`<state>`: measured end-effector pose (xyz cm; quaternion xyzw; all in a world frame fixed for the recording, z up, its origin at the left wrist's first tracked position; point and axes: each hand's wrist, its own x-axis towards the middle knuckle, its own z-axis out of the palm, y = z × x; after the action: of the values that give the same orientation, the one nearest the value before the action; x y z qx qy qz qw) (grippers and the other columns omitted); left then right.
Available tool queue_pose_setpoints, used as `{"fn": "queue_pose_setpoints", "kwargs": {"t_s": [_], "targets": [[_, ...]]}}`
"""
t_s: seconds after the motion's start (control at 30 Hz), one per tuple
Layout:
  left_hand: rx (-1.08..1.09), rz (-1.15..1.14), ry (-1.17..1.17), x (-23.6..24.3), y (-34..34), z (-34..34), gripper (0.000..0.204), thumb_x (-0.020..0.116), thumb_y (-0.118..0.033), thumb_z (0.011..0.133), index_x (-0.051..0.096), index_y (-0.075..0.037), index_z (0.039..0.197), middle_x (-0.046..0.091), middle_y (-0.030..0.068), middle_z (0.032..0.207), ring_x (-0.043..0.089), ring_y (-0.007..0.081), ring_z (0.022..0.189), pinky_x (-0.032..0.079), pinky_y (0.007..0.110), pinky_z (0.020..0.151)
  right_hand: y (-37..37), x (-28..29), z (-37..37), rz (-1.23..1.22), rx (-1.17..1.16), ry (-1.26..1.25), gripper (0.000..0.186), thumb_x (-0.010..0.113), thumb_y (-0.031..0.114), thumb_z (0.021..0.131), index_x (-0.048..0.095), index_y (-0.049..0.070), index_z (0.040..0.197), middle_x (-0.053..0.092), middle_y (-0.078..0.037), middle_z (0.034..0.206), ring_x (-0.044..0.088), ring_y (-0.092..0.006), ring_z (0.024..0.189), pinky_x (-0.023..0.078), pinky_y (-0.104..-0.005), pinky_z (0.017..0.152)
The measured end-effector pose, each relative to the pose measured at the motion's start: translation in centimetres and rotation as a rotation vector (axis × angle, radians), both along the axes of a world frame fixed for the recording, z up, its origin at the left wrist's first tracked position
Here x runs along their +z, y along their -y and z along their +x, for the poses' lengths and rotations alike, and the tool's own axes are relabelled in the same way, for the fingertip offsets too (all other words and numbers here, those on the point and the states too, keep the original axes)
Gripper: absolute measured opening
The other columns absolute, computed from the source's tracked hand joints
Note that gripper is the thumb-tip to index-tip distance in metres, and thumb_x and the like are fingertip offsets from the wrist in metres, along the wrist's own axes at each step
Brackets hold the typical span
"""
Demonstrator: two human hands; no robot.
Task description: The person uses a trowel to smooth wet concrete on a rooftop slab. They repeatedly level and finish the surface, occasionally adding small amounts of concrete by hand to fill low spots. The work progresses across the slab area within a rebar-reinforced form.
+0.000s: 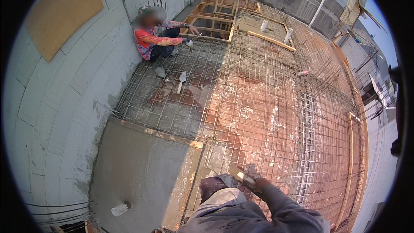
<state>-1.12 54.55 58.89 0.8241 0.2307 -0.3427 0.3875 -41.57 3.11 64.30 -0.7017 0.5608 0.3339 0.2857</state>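
My right hand (261,184) is closed round a flat finishing trowel (235,172), held just in front of my bent knee (211,185). The trowel is above the steel reinforcing mesh (263,138); whether it touches the bars I cannot tell. I cannot make out my left hand in the picture. To my left lies a smooth slab of wet grey concrete (138,159), edged by a wooden board (159,135). A white pipe stub (120,209) sticks up out of it. Farther off, a pointed trowel (183,77) rests on the mesh.
A crouching person (157,39) in a red patterned shirt is by the block wall (73,90). Behind them is an open timber frame (211,17). More pipe stubs (288,36) stand at the back. A lattice of steel bars (307,146) runs along the right.
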Motion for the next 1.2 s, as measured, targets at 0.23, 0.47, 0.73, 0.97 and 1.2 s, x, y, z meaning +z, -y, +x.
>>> {"fn": "queue_pose_setpoints", "kwargs": {"t_s": [0.23,0.47,0.73,0.97,1.2], "targets": [[-0.212,-0.275,0.287,6.8,22.9,6.9,0.039,0.054,-0.021,0.086,0.054,-0.006,0.122,0.066,0.0038,0.087,0.065,0.0162,0.070,0.049,0.029,0.053,8.2,4.3,-0.9,0.073,-0.004,-0.054,0.064,0.064,0.048,0.077,0.060,0.005,0.124,0.064,-0.019,0.119,0.062,-0.0341,0.110,0.049,-0.0411,0.094],[-0.649,-0.367,0.120,7.5,32.1,3.3,0.045,0.058,-0.018,0.082,0.055,0.003,0.121,0.066,0.0093,0.087,0.064,0.0156,0.069,0.047,0.026,0.055,7.0,1.5,-7.4,-0.175,-0.326,0.073,0.060,0.067,0.035,0.075,0.055,0.003,0.125,0.064,-0.023,0.113,0.062,-0.0365,0.106,0.049,-0.0415,0.093],[-0.558,-0.237,0.020,-0.1,23.3,3.1,0.038,0.057,-0.024,0.086,0.056,-0.007,0.120,0.066,0.0061,0.088,0.066,0.0202,0.070,0.051,0.035,0.053,-3.5,2.8,-12.3,-0.171,-0.514,0.102,0.066,0.071,0.030,0.070,0.053,0.003,0.128,0.064,-0.023,0.114,0.062,-0.0355,0.107,0.050,-0.0407,0.093],[-0.435,-0.047,-0.043,-1.6,15.0,-0.5,0.021,0.053,-0.015,0.085,0.063,-0.006,0.100,0.065,0.0058,0.079,0.065,0.0184,0.063,0.046,0.033,0.045,-7.8,2.9,-17.0,0.186,-0.390,-0.147,0.075,0.072,0.039,0.072,0.050,0.004,0.134,0.063,-0.020,0.120,0.061,-0.0340,0.111,0.050,-0.0384,0.093],[-0.381,-0.010,-0.035,1.9,15.4,-6.0,0.015,0.053,-0.016,0.082,0.062,-0.006,0.088,0.064,0.0070,0.074,0.065,0.0205,0.059,0.044,0.035,0.043,-7.2,-1.0,-20.2,0.427,-0.260,-0.194,0.072,0.074,0.050,0.069,0.061,0.006,0.124,0.064,-0.020,0.116,0.062,-0.0333,0.108,0.049,-0.0402,0.092]]}}
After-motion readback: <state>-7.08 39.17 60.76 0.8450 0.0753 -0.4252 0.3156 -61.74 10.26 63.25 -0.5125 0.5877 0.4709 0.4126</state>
